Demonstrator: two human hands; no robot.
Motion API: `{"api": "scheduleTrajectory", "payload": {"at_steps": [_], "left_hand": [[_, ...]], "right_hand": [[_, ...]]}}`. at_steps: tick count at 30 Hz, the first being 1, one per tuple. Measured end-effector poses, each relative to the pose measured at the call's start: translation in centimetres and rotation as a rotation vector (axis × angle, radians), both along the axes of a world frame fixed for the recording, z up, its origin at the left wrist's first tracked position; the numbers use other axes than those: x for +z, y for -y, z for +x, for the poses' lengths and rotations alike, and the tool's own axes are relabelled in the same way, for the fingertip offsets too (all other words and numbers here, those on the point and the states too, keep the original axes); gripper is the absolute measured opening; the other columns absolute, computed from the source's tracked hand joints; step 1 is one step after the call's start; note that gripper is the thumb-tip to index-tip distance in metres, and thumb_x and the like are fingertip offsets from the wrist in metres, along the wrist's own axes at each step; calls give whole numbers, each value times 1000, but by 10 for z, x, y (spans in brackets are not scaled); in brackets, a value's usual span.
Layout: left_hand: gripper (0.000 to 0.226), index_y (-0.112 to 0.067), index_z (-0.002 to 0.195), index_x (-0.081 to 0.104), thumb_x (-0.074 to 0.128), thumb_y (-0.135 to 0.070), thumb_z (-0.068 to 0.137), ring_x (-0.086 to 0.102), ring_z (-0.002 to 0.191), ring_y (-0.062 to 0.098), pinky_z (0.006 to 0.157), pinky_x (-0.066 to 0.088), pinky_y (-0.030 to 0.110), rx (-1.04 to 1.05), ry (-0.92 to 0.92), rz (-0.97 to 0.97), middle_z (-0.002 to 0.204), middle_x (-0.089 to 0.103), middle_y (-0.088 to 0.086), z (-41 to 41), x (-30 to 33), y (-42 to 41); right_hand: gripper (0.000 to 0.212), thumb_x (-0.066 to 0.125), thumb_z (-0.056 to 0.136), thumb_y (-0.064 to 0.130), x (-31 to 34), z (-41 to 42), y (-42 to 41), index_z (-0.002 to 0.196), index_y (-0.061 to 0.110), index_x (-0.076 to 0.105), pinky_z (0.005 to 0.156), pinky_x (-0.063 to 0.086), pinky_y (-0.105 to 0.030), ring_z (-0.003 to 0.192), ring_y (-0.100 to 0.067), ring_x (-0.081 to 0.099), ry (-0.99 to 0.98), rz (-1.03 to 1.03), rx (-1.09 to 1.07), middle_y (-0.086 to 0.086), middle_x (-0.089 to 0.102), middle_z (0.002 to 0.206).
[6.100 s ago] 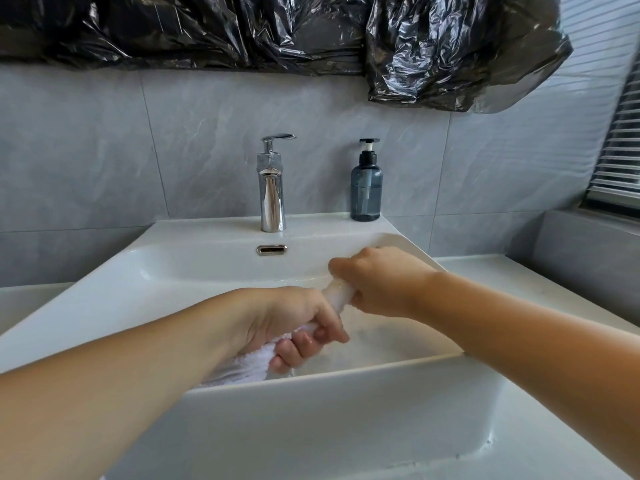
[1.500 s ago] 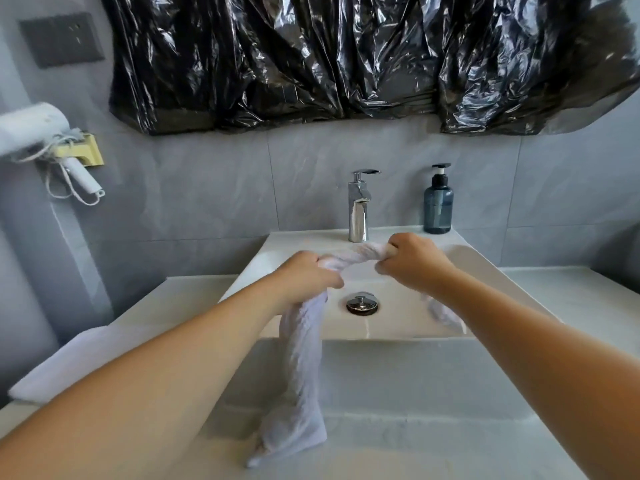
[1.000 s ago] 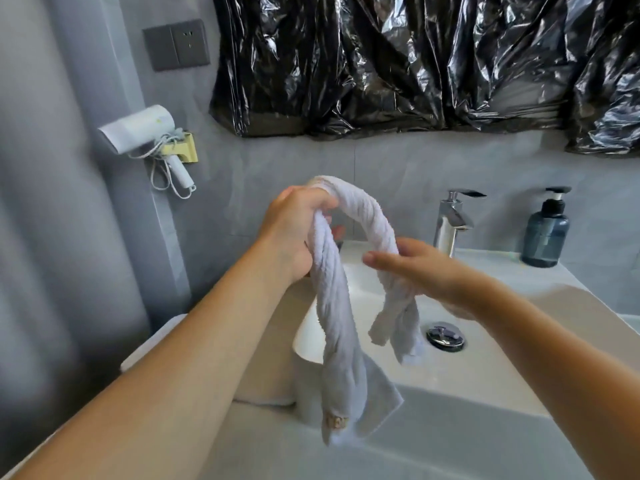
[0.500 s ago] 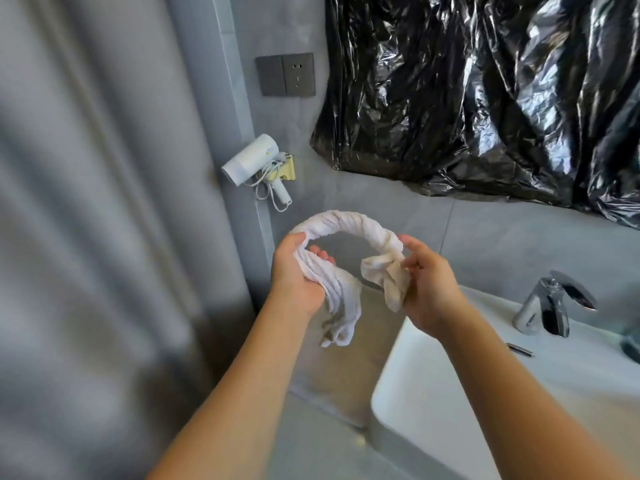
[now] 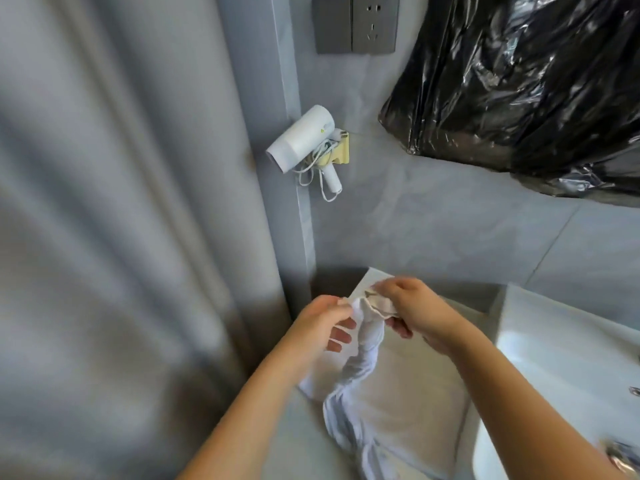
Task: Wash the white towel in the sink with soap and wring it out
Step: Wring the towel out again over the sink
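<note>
A grey curtain (image 5: pixel 104 237) fills the left of the room; beside it a white hairdryer (image 5: pixel 304 140) hangs in its wall holder under a grey socket plate (image 5: pixel 355 22). Below, a person stands at the tabletop (image 5: pixel 304 438) with the towel (image 5: pixel 363 368) held up clear of the sink (image 5: pixel 554 358); the left hand (image 5: pixel 322 323) pinches one part of its top edge between thumb and fingers, its lower fingers loose behind the cloth; the right hand (image 5: pixel 412 306) pinches the edge just beside it, fingers curled round a bunched corner, so each grip is closed on cloth and the two nearly touch. From there the towel hangs as a twisted rope, its long axis running down and slightly right, its lower end bunched near the bottom of the view above a pale folded cloth (image 5: pixel 408 382) on the tabletop. It looks wrung already; the next move is likely to spread it, which would mean drawing the hands apart along the top edge; both are equally near. Black plastic sheeting (image 5: pixel 536 81) covers the wall at upper right.
</note>
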State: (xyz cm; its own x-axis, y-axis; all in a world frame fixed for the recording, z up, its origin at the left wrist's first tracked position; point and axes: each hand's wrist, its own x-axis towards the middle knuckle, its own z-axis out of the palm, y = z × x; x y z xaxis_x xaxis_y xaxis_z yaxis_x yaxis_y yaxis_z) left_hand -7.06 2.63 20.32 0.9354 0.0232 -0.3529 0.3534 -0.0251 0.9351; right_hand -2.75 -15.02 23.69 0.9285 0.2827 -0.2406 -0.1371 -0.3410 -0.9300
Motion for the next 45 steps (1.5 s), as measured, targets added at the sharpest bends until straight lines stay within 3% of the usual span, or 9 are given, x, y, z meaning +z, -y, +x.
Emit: {"api": "scheduleTrajectory", "payload": {"at_steps": [6, 12, 18, 23, 32, 36, 40, 42, 45], "left_hand": [[23, -21, 99, 57, 70, -33, 85, 65, 88, 11, 81, 51, 34, -115, 194, 119, 103, 69, -1, 46, -22, -21], [19, -12, 89, 48, 63, -22, 83, 60, 84, 18, 88, 55, 38, 109, 274, -259, 84, 57, 3, 90, -32, -38], [12, -21, 97, 48, 56, -30, 100, 45, 61, 3, 62, 40, 16, 133, 358, 209, 71, 48, -6, 117, -28, -8], [13, -18, 103, 47, 51, -29, 99, 48, 73, 14, 65, 39, 30, -34, 222, 524, 82, 53, -9, 119, -23, -17], [29, -21, 110, 43, 48, -1, 88, 52, 83, 12, 65, 42, 24, 45, 340, 574, 96, 51, -8, 171, -22, -1], [54, -11, 129, 44, 70, -13, 82, 57, 91, 21, 74, 49, 32, 116, 1, 313, 113, 53, 7, 217, -98, 18], [50, 6, 99, 68, 63, -18, 56, 59, 67, 28, 69, 53, 33, -172, -560, 305, 74, 59, 15, 208, -182, 32], [13, -4, 76, 64, 63, -17, 72, 63, 73, 33, 72, 50, 30, -300, -582, 371, 73, 59, 10, 192, -199, 48], [25, -13, 58, 50, 61, -12, 80, 50, 56, 20, 54, 34, 24, -345, -488, 461, 58, 48, -1, 183, -216, 65]], "right_hand": [[25, 45, 102, 19, -21, 35, -6, 101, 11, 69, 40, 28, -25, 48, -23, 42, -90, 137, -68, -10, 53, 57], [42, 31, 96, 15, -34, 52, 45, 104, -9, 64, 58, 59, -32, 78, -34, 72, -374, 649, -272, -26, 71, 93], [29, 66, 92, 28, -62, 52, 49, 78, 3, 62, 56, 43, -23, 59, -15, 51, 6, 93, -349, 0, 55, 61], [15, 51, 101, 32, -65, 58, 66, 102, 22, 61, 74, 56, -42, 82, -21, 66, -146, 634, -696, -3, 62, 87], [21, 54, 96, 37, -78, 114, 109, 101, 17, 60, 73, 56, -38, 83, -22, 65, -19, 312, -904, -8, 64, 96], [44, 56, 80, 37, -140, 139, 112, 111, 8, 64, 75, 55, -43, 84, -29, 66, -197, -109, -900, -12, 68, 97], [36, 49, 98, 34, -184, 128, 58, 82, 3, 57, 47, 36, -22, 47, -21, 47, -677, -218, -572, -13, 56, 66], [50, 47, 98, 48, -205, 126, 44, 75, 4, 57, 44, 35, -20, 44, -21, 48, -752, -224, -507, -12, 55, 59], [63, 47, 96, 57, -226, 137, 33, 66, 3, 60, 36, 33, -18, 43, -24, 51, -710, -251, -505, -13, 57, 54]]}}
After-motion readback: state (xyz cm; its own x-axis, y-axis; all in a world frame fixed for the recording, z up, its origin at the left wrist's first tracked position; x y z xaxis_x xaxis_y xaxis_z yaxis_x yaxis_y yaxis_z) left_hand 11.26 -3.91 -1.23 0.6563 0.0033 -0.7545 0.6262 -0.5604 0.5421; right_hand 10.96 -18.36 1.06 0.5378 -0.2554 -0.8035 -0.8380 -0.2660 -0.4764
